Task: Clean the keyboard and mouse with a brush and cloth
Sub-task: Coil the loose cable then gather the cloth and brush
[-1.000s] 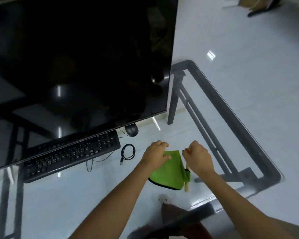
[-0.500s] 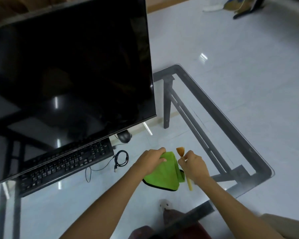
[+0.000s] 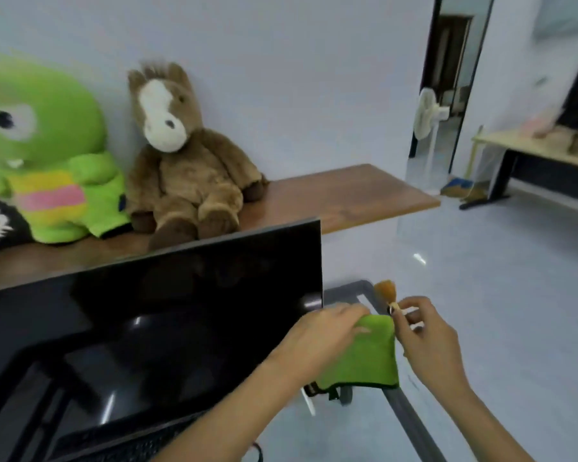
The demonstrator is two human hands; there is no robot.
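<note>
A green cloth (image 3: pixel 367 358) hangs in the air in front of the monitor's right edge. My left hand (image 3: pixel 317 338) grips its top edge. My right hand (image 3: pixel 424 338) pinches a small brush (image 3: pixel 386 291) with orange-brown bristles pointing up, right beside the cloth's upper right corner. A strip of the black keyboard (image 3: pixel 131 445) shows at the bottom under the monitor. The mouse is hidden.
A large black monitor (image 3: pixel 147 328) fills the lower left on a glass table with a dark metal frame (image 3: pixel 411 421). Behind it a wooden shelf (image 3: pixel 347 191) carries a brown plush horse (image 3: pixel 184 155) and a green plush toy (image 3: pixel 44 151). Another desk (image 3: pixel 531 151) stands far right.
The view has tilted up, so the shelf and plush toys now show. Both hands have lifted the cloth and brush higher, off the table, and the brush bristles now stand above the cloth.
</note>
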